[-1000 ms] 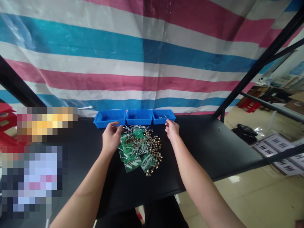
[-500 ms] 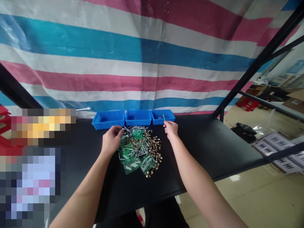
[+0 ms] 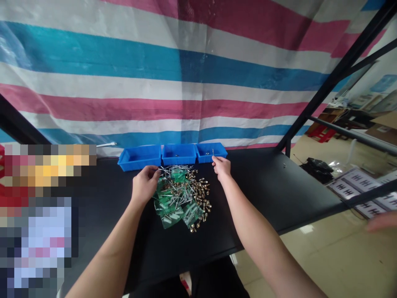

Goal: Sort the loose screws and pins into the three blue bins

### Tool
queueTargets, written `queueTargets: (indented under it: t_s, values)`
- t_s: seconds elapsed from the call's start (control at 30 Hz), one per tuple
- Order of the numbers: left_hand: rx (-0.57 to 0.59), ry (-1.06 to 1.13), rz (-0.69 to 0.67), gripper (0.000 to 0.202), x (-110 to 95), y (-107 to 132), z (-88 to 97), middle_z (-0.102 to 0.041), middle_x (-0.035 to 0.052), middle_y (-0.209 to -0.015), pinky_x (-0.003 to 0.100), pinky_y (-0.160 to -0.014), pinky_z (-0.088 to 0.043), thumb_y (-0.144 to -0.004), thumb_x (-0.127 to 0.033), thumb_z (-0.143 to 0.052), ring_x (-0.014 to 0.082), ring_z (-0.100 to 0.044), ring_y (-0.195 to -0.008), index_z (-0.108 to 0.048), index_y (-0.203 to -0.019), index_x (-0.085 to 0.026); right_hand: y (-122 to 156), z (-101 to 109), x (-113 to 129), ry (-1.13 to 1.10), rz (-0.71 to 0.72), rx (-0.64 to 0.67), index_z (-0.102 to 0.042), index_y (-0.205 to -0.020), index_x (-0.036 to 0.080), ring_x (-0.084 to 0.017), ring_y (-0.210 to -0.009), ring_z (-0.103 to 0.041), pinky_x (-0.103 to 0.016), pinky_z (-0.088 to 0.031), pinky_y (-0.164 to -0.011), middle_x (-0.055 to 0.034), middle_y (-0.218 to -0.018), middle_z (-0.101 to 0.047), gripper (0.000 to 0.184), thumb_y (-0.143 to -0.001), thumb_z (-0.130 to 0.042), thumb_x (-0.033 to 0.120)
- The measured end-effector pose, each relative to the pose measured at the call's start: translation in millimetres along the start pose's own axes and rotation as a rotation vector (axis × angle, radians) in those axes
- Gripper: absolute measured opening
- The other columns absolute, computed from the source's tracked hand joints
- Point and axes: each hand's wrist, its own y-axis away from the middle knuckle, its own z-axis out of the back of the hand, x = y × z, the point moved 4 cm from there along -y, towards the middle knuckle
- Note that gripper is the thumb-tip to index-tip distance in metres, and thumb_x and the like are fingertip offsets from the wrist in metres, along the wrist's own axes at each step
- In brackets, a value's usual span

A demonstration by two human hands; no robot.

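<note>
My right hand [image 3: 222, 165] is closed in a pinch on a thin metal pin [image 3: 213, 152], held upright at the front edge of the right blue bin [image 3: 219, 156]. My left hand [image 3: 145, 181] has its fingers pressed together at the upper left edge of a pile of hardware; what they hold, if anything, is too small to name. In that pile lie silver pins [image 3: 185, 194], brass-coloured screw-like pieces [image 3: 204, 192] and green plastic bags [image 3: 172, 217] with pale pieces in them. Several small pieces lie in the right bin.
A middle blue bin [image 3: 182, 159] with a small piece inside and a left blue bin [image 3: 139, 164] complete the row on the black table [image 3: 263, 194]. A small metal piece [image 3: 284, 165] lies at right. Behind hangs a striped tarp [image 3: 139, 107]. A blurred person's hand [image 3: 383, 222] enters at right.
The pin in my right hand has tipped slightly lower over the right bin's front edge. My left hand stays by the pile. Another person's hand has come in at the right edge.
</note>
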Motion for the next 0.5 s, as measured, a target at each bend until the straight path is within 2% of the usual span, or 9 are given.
queueTargets:
  t_s: [0.4,0.5]
  values:
    - [0.014,-0.017,-0.011,0.034,5.7,-1.7,-0.1,-0.067,0.0023,-0.073,0.027,-0.068,-0.044,-0.076,-0.046,-0.05,0.0182,-0.061,-0.069,-0.064,-0.092,-0.019,-1.8,0.3,-4.0,0.039,-0.026,-0.006,-0.059,-0.066,0.016,-0.004,-0.03,-0.034,-0.018,-0.02,-0.029,0.0057,-0.044,-0.05,0.023,-0.066,-0.068,0.036]
    - [0.038,-0.061,-0.029,0.033,8.5,-3.3,-2.4,-0.068,0.0035,-0.077,0.028,-0.07,-0.045,-0.077,-0.044,-0.049,0.0192,-0.062,-0.072,-0.065,-0.092,-0.019,-1.2,1.2,-2.4,0.097,0.024,0.007,-0.06,-0.067,0.016,-0.005,-0.032,-0.036,-0.019,-0.024,-0.031,0.0049,-0.045,-0.051,0.022,-0.068,-0.064,0.037]
